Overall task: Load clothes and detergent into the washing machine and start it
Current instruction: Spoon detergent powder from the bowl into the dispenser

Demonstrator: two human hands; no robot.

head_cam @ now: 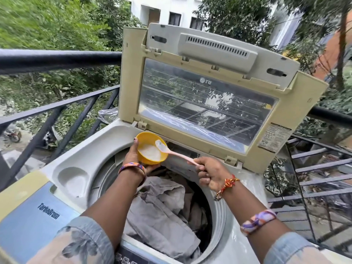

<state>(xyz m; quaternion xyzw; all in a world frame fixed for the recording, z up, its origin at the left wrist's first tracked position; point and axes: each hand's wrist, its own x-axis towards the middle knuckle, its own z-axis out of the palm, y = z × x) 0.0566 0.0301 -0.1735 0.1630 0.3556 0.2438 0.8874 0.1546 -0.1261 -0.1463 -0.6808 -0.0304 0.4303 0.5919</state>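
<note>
Between the two hands, over the far rim of the open washing machine (62, 162), sits the detergent (149, 152), a loose white powder lying in a small yellow bowl (144, 139). The left hand (136, 156) cups that bowl from below and the side, thumb hooked on its rim; the right hand (209, 173) is curled round the end of a pale pink spoon (177, 153), whose clear scoop rests at the bowl's edge just above the powder. Powder like this is light and runs freely, so it will likely spill at any tilt or jolt, and outdoors a breeze could carry it; the spoon is best kept level and held by its handle end. The bowl looks like thin, smooth plastic, light and easy to tip, so support from underneath suits it. Below both wrists the clothes (162, 212) lie crumpled in the drum, soft, limp grey cloth. The lid (209, 88) stands raised beyond the hands.
</note>
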